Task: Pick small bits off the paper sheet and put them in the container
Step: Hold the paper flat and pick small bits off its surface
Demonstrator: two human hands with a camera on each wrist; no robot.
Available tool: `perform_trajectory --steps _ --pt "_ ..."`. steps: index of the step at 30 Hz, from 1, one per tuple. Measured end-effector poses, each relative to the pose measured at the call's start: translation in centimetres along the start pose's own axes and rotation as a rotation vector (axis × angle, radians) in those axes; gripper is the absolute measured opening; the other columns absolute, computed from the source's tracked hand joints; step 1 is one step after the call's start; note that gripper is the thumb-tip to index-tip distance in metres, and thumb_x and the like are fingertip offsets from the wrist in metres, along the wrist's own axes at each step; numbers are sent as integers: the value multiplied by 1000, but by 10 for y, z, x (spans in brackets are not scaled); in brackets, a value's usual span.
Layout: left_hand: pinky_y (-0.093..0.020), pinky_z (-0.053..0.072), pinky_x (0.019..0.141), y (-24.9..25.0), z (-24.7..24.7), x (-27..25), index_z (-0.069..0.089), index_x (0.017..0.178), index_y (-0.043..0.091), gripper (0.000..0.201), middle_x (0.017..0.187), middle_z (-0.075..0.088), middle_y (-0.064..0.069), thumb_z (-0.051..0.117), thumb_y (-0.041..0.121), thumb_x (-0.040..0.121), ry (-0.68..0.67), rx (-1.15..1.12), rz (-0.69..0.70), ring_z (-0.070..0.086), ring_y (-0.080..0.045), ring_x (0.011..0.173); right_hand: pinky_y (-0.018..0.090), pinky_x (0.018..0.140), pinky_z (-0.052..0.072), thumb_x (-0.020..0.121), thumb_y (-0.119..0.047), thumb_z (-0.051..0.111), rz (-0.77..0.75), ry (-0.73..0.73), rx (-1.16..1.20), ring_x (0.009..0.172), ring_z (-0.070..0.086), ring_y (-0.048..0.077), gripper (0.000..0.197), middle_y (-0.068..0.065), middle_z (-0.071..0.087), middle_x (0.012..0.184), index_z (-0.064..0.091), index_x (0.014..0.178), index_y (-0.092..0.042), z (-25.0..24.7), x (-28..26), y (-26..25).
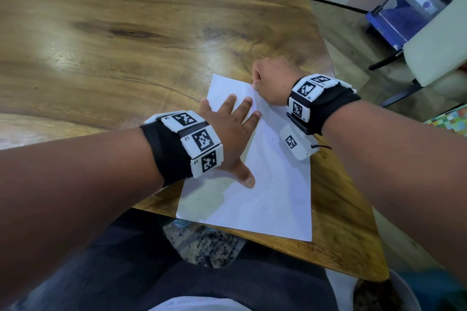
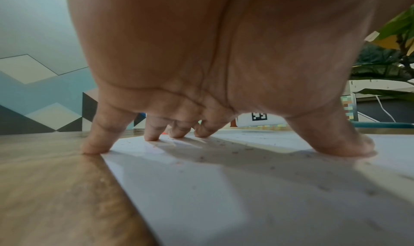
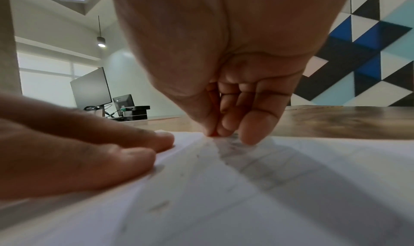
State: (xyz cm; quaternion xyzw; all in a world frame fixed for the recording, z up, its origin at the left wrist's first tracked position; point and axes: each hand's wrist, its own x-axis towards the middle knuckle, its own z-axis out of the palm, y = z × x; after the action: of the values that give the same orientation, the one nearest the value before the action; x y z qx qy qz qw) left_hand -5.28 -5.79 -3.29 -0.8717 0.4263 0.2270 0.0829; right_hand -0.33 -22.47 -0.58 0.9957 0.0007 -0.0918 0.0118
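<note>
Pinching, apparently, at bits [image 3: 233, 138] right under its fingertips at the far right edge of the paper sheet [image 1: 273, 199], the right hand [image 1: 271, 83] works while the spread left hand [image 1: 232, 131] presses the sheet's left side onto the table [image 1: 126, 33], no container clearly visible.

I see a wooden table [image 1: 126, 33], a wall of geometric panels [image 3: 369, 46], a speckled floor [image 1: 207, 245], a monitor [image 3: 90, 88] and a lit pendant lamp [image 3: 101, 41].
</note>
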Motion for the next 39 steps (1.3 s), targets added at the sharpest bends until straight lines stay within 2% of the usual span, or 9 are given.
perform_trajectory --steps 5,8,12,16,21,25,31,33,39 --pt "-72 12 118 0 -2 -1 -18 161 20 143 169 -26 -6 60 92 65 -11 -12 -4 -17 -35 156 31 72 37 97 -14 50 -33 -9 -32 86 53 26 4 3 56 92 52 93 -14 2 -16 10" --pt "-72 13 118 1 -2 0 -17 161 19 143 169 -26 -7 59 92 65 -8 -8 -2 -17 -35 156 34 70 41 94 -15 51 -22 -48 -23 84 57 29 14 7 66 89 60 89 -5 6 -36 23" --pt "-72 14 117 0 -1 1 -17 161 19 143 169 -26 -7 58 93 65 1 7 5 -17 -36 156 33 71 40 97 -14 48 42 -45 5 92 57 29 11 7 66 95 59 95 -11 7 -38 27" --pt "-73 13 117 -2 3 2 -18 160 26 140 168 -26 -9 57 95 63 15 3 15 -17 -37 156 37 79 51 97 -10 47 124 -28 14 100 61 33 15 13 69 102 60 103 -9 2 -26 27" --pt "-73 13 117 -1 3 3 -19 160 27 140 168 -26 -9 57 95 63 7 10 6 -18 -37 156 32 71 42 96 -18 48 23 -66 35 90 58 26 11 3 64 90 58 92 -15 8 -52 23" --pt "-73 14 117 0 3 5 -20 160 27 141 168 -27 -9 57 95 63 4 9 6 -18 -37 156 36 68 51 93 -25 51 -58 -92 98 78 57 23 11 -2 59 78 52 83 -21 18 -79 18" --pt "-73 16 117 -2 4 3 -18 160 26 141 168 -26 -9 57 95 62 13 16 7 -17 -37 156 36 76 53 96 -12 45 115 -38 1 93 63 32 17 11 68 97 62 98 -9 6 -39 33" --pt "-73 15 117 -2 4 3 -18 160 27 141 168 -26 -9 57 95 62 18 10 7 -17 -37 156 36 77 54 95 -11 45 124 -42 -37 93 64 33 18 13 70 98 63 98 -8 3 -34 35" --pt "-73 14 117 0 4 3 -19 160 26 141 168 -26 -9 59 94 63 14 12 1 -17 -37 156 35 69 51 94 -22 49 -22 -106 90 76 58 22 12 -2 60 76 56 85 -17 13 -77 22"
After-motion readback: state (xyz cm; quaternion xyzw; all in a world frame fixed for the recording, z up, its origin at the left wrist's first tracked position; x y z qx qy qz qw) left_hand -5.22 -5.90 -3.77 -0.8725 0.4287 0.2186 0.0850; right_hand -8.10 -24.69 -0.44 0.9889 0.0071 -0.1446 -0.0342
